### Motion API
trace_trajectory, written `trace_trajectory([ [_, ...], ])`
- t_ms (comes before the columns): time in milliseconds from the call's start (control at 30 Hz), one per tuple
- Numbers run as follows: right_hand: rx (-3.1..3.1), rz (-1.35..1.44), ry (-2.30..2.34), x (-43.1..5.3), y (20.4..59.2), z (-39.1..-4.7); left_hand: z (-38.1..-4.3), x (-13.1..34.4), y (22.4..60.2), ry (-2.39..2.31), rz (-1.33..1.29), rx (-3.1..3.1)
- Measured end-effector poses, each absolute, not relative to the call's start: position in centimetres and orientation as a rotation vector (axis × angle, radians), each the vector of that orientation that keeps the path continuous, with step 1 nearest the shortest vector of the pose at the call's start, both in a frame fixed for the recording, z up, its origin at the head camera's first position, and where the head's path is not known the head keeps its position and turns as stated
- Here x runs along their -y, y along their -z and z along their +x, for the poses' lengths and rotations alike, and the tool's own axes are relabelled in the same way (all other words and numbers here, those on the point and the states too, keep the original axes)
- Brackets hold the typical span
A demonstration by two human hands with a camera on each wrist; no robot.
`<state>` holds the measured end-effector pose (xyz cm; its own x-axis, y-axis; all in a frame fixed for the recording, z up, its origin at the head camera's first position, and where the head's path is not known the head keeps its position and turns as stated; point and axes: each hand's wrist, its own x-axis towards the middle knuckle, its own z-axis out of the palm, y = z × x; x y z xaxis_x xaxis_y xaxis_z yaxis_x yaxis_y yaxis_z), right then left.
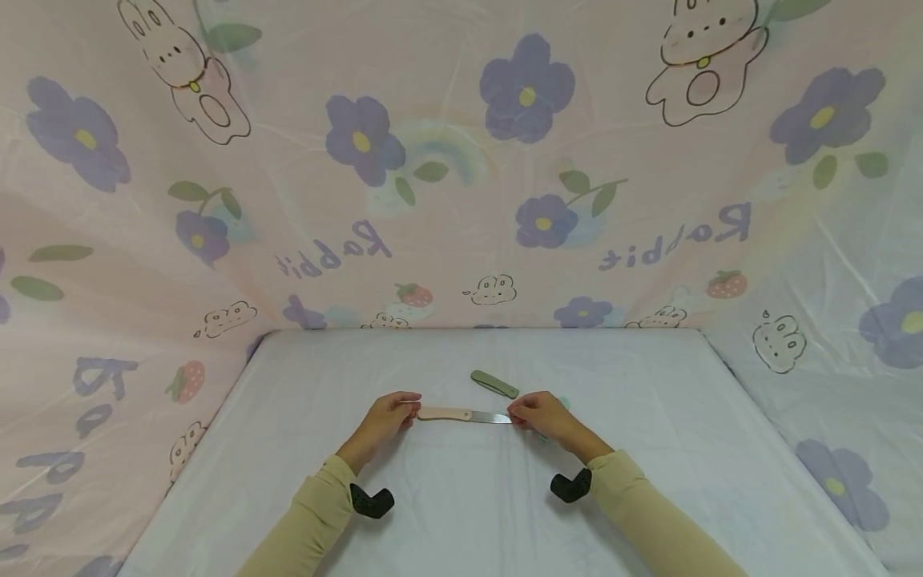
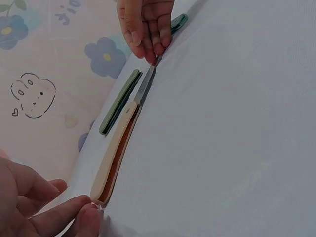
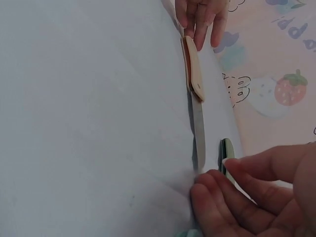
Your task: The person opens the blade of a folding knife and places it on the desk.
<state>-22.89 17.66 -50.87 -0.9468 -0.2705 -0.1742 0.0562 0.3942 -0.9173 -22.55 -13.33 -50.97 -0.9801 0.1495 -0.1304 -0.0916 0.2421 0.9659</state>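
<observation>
A folding knife (image 1: pixel 445 414) with a beige handle lies on the white surface, its blade (image 3: pixel 199 131) swung out straight. At the handle's end my left hand (image 1: pixel 389 418) touches it with extended fingertips. My right hand (image 1: pixel 544 415) is at the blade's tip, fingers loosely bent and thumb apart from them; the very tip is hidden by the fingers. Just behind the beige knife lies a green folded knife (image 1: pixel 494 384), no blade showing. A teal-green object (image 2: pixel 179 22) is partly hidden behind my right hand; its kind cannot be made out.
The white-covered table (image 1: pixel 461 513) meets a printed cloth wall (image 1: pixel 447 200) at the back, with more cloth at both sides. Black devices (image 1: pixel 372 501) are worn at both wrists.
</observation>
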Motion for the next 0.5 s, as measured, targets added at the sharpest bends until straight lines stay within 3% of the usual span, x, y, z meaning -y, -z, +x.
trace_trajectory([
  [300, -2.363, -0.235, 1.558, -18.4, 48.8, -22.0, -22.0, 12.2, 49.8, -1.678, 0.218, -2.532],
  [500, -2.415, -0.234, 1.541, -20.2, 49.8, -23.0, -21.7, 10.8, 48.7, -1.642, 0.316, -2.564],
])
